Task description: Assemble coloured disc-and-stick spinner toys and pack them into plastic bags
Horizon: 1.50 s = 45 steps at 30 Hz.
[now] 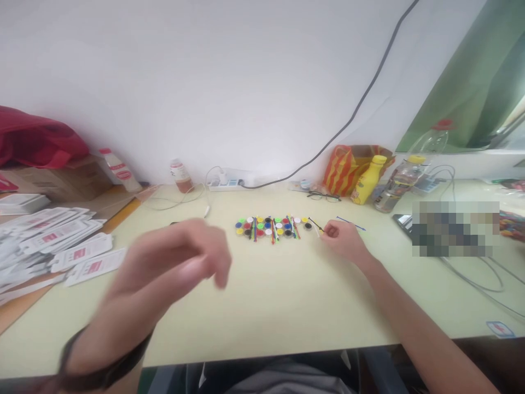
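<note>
Two bare hands flank a patch of coloured discs (260, 226) and sticks (273, 232) mid-bench (262, 306).
From the person's seat, with the far wall at twelve, the right hand (343, 241) is at three o'clock of the discs, fingers curled at the near end of a black stick (315, 224); whether they clamp it I can't tell. A blue stick (353, 224) lies at its one o'clock. The left hand (176, 268), blurred, hangs at eight o'clock, fingers bent; I can't tell if the tips meet.

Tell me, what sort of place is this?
Probably a workroom or office: a pale table against a wall holds a power strip, a pile of printed white tags and a yellow bottle.
</note>
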Available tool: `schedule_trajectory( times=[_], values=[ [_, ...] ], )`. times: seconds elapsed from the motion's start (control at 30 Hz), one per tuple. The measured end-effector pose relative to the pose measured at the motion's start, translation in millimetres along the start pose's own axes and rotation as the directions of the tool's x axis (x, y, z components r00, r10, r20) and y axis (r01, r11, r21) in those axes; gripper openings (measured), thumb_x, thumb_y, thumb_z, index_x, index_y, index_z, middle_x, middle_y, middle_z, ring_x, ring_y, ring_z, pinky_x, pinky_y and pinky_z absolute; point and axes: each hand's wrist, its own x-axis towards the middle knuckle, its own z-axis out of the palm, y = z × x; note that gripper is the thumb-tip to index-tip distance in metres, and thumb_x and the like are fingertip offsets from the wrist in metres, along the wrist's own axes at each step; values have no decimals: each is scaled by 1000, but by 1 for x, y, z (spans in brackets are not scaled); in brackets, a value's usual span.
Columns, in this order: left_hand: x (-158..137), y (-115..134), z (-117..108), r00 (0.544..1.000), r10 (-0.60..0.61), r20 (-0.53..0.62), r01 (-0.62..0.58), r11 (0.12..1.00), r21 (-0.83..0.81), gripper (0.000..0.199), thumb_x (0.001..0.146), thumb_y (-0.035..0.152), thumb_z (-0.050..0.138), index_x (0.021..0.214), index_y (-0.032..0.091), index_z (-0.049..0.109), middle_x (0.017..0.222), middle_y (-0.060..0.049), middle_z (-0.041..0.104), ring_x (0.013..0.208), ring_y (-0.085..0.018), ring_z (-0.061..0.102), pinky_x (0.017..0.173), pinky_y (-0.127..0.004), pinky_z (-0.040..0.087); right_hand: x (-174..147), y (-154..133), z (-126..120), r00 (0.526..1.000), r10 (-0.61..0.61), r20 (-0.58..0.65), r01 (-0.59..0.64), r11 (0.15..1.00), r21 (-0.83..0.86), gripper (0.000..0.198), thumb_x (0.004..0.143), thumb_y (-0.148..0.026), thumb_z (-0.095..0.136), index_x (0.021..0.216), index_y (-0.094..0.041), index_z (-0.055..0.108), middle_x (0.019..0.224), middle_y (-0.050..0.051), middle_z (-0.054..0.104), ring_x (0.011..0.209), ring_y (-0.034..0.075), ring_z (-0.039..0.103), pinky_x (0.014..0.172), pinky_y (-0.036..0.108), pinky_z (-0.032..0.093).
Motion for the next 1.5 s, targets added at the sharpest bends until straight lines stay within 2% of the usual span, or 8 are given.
schedule_trajectory(
  times=[0.17,0.3,0.4,0.63,0.87,1.0,1.23,1.5],
  values=[
    [66,-54,52,952,-75,297,94,994,-52,34,99,47,60,80,18,61,71,1,54,64,-12,47,59,-25,38,-1,1,-1,1000,-10,29,11,999,-50,14,73,-32,64,66,-20,61,61,0,65,60,17,58,58,27,40],
    [69,-113,94,946,-92,311,108,993,-35,42,100,52,54,77,18,55,66,3,43,61,-12,37,55,-26,31,-2,2,0,998,-17,58,21,998,-66,14,74,-32,62,67,-21,61,62,0,65,60,17,57,57,27,39],
    [62,-135,111,944,-119,309,115,993,32,39,100,49,54,76,18,57,66,3,46,60,-13,39,56,-26,31,-2,1,-1,998,-16,62,20,998,-68,14,74,-32,61,66,-21,59,61,0,63,59,16,55,56,27,37],
    [54,-135,119,950,-87,300,27,980,197,29,100,40,55,79,20,61,66,3,57,61,-14,48,60,-27,34,-1,1,-6,997,-39,63,45,993,-109,16,75,-32,61,66,-22,52,60,-3,54,58,15,47,55,27,32],
    [52,-133,120,958,-75,278,18,980,200,29,100,40,55,81,20,65,67,1,61,62,-15,52,61,-28,36,1,2,-13,998,-61,34,61,998,-13,14,73,-28,55,62,-22,48,60,-3,49,59,14,42,56,27,32],
    [53,-134,120,958,-77,276,28,984,178,28,99,40,56,83,21,67,68,1,62,62,-15,53,60,-28,38,0,-1,-17,988,-93,126,80,991,105,18,73,-29,54,60,-21,45,58,-3,42,59,14,39,56,27,30],
    [51,-136,120,960,-13,278,-40,982,186,30,91,51,71,103,23,69,85,0,67,74,-17,59,68,-28,43,-16,-32,3,874,-243,421,99,937,336,12,80,-26,54,72,-19,59,70,-1,55,68,15,50,63,26,37],
    [51,-142,123,966,1,257,-51,981,189,23,95,44,68,106,24,67,90,-1,66,79,-17,59,71,-28,44,-28,-49,23,809,-290,512,87,919,384,19,90,-33,59,86,-18,70,64,-5,43,61,12,37,56,25,29]
  ],
)
